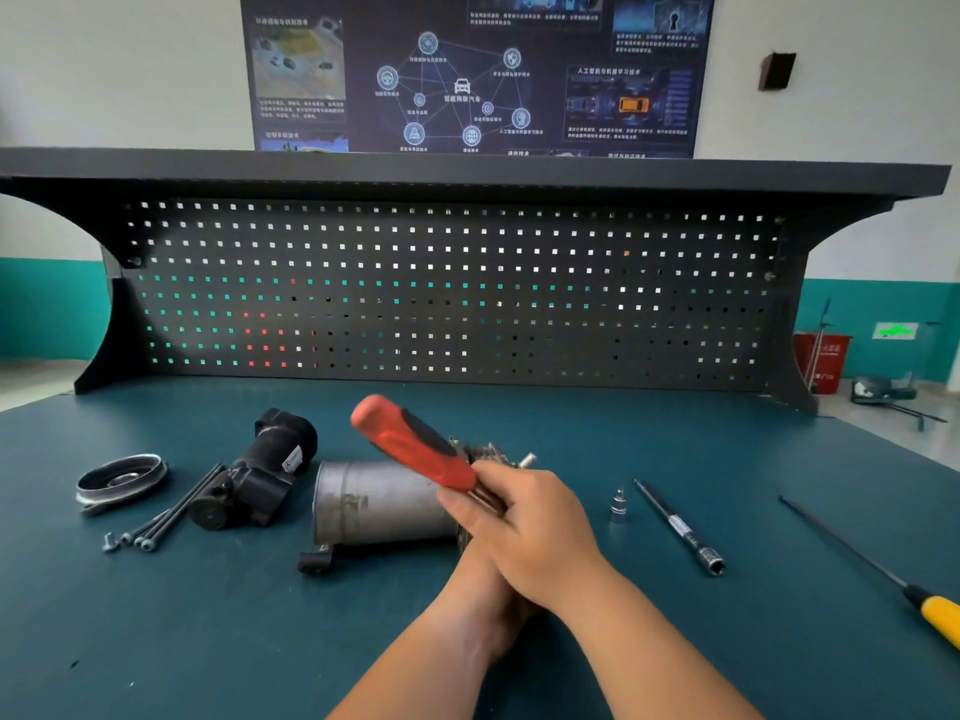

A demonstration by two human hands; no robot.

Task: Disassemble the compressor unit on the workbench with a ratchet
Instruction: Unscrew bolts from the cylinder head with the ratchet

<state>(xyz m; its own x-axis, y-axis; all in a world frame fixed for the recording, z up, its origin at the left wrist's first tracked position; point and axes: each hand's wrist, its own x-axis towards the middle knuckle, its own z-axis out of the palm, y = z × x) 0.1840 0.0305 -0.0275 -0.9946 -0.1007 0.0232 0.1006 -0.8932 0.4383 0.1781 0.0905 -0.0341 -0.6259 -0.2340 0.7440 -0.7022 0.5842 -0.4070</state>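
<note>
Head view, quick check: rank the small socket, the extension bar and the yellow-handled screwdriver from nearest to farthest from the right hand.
Measured from the right hand, which grips the ratchet:
1. Nearest: small socket, standing just to its right.
2. Next: extension bar, lying further right.
3. Farthest: yellow-handled screwdriver, at the far right edge.

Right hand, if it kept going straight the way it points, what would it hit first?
Probably the silver compressor housing, which lies directly ahead of the right hand gripping the red ratchet handle. The hand may touch it already; depth is unclear.
</note>
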